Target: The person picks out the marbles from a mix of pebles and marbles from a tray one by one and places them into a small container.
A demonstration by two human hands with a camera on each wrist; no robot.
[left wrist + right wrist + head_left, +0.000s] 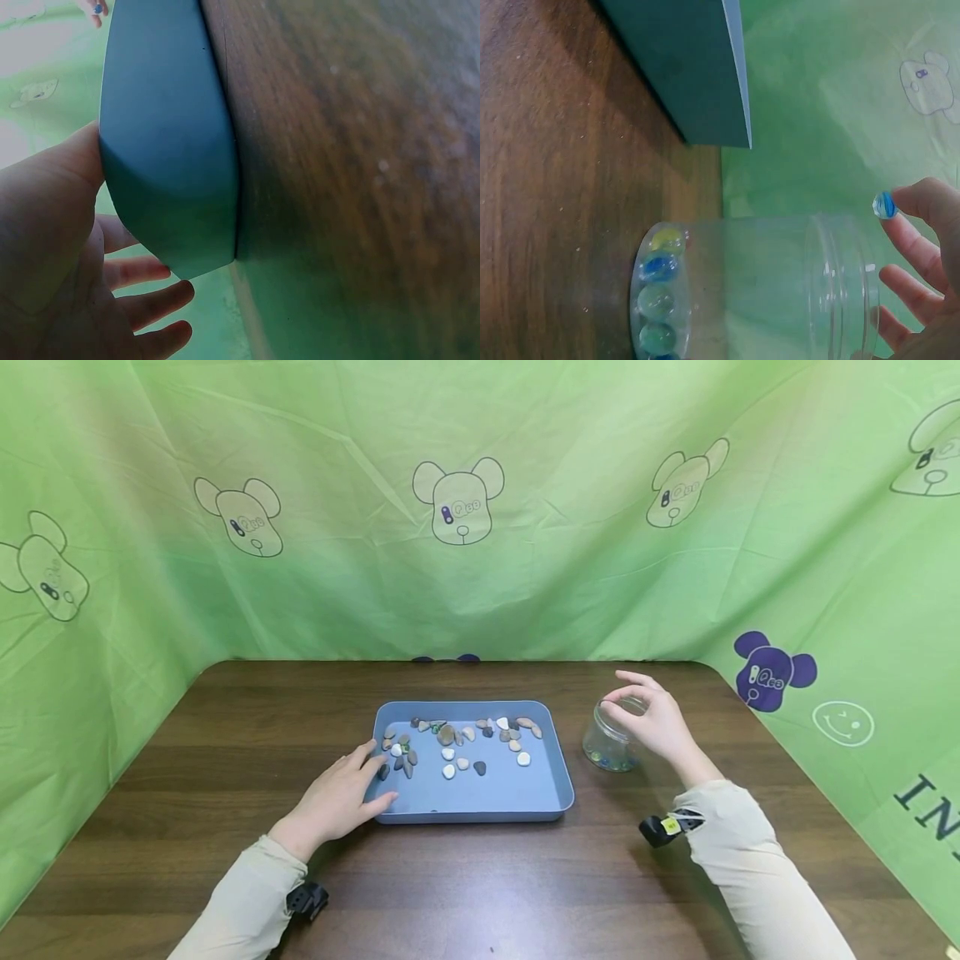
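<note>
Pinching a marble [884, 204] w/ right hand [654, 722] fingers over the jar [611, 747] — left hand [337, 797], fingers apart, resting on tray [551, 797] edge

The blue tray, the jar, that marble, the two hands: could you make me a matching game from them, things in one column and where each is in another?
Things:
1. blue tray
2. clear jar
3. blue striped marble
4. left hand

Places or states:
a. pinched at the right hand's fingertips above the jar's mouth
b. resting against the tray's near left corner
c. holds scattered pebbles
d. stands right of the tray, marbles on its bottom

Pairs: 1-c, 2-d, 3-a, 4-b
</note>
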